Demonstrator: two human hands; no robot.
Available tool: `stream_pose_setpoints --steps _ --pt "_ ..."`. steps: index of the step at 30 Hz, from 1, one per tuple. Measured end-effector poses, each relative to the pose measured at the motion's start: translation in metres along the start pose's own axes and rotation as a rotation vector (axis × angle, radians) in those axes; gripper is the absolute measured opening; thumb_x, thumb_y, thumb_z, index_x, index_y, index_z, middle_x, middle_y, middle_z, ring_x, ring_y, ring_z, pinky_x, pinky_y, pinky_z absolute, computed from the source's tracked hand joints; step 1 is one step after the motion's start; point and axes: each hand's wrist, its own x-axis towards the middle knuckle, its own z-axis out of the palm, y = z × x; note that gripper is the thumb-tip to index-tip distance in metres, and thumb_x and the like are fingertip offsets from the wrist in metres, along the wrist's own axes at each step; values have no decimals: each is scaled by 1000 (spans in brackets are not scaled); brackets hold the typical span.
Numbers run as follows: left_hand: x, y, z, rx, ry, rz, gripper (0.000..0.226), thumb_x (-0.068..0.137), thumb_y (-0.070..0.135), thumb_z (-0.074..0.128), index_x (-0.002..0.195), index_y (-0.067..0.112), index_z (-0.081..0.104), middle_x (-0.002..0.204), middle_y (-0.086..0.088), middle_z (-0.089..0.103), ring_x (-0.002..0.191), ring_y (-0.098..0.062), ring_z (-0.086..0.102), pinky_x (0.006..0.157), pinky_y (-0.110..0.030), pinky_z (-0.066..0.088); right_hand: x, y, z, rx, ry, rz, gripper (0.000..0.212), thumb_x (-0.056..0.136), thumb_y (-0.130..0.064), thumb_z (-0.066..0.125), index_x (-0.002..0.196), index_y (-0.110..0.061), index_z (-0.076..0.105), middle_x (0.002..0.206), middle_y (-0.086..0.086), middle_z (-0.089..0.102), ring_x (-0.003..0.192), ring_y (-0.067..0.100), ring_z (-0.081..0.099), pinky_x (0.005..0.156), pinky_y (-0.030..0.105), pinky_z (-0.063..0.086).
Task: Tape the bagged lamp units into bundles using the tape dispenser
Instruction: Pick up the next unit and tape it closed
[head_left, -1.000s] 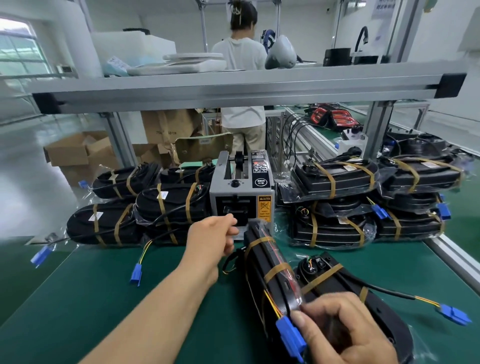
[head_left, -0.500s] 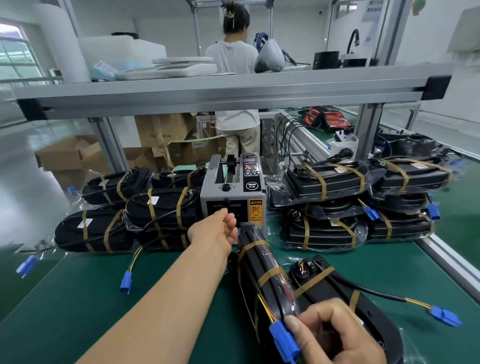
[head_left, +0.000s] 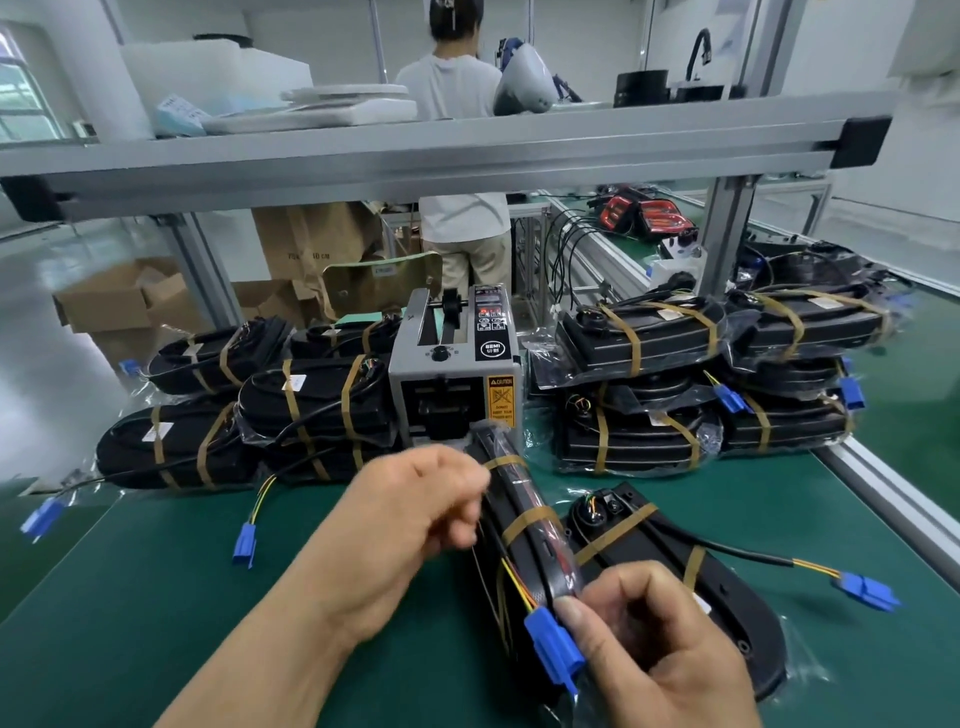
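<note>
Where the green desk (head_left: 130, 597) runs toward its near edge, two bagged lamp units sit at centre-right. One, the upright lamp unit (head_left: 524, 525), stands on its long edge with its far end at the foot of the tape dispenser (head_left: 452, 374). Two brown tape bands cross it. The flat lamp unit (head_left: 727, 613) lies just beside it on the right, also banded. Its cable trails toward the desk's right edge and ends in a blue plug (head_left: 865, 592).

Noted of the right hand (head_left: 660, 649): fingers curled round the near end of the upright lamp unit. The thumb presses the bag just beside a blue connector (head_left: 553, 649), from which yellow and red wires run up.

Noted of the left hand (head_left: 410, 525): fingers curled in, close against the left face of the upright lamp unit near its middle band. Fingertips motion-blurred; cannot tell whether they pinch anything.

Dispenser is a grey box with a yellow caution label on its front, mid-desk toward the far edge. It has a left stack (head_left: 311, 405) of taped bundles hard against one side. On the other side, a right stack (head_left: 649, 338) is piled two high and reaches toward the right edge rail.

An aluminium shelf (head_left: 415, 150) spans overhead. Behind it stands a person in a white top (head_left: 457, 88), back turned. Some cardboard boxes (head_left: 114, 301) sit on the floor past the far-left corner.
</note>
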Motion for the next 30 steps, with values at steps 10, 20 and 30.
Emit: stream_pose_setpoints --steps 10,20,30 --pt "-18 0 16 275 -53 -68 16 80 24 74 66 22 69 62 7 59 57 -7 45 57 -14 40 -1 -8 -4 216 -81 173 27 70 -45 72 70 -19 63 60 12 57 55 15 51 60 30 41" --pt "-11 0 19 250 -28 -121 12 77 23 77 66 20 75 62 5 62 49 -1 45 51 -9 37 -3 -4 2 186 -48 211 31 82 -52 58 78 -22 58 69 13 62 60 16 54 64 39 45" --pt "-7 -3 24 295 32 -97 13 76 25 80 71 14 75 77 -6 75 70 -9 66 77 -28 47 1 -1 1 212 -96 222 28 81 -50 59 78 -23 58 64 2 59 61 15 53 65 41 44"
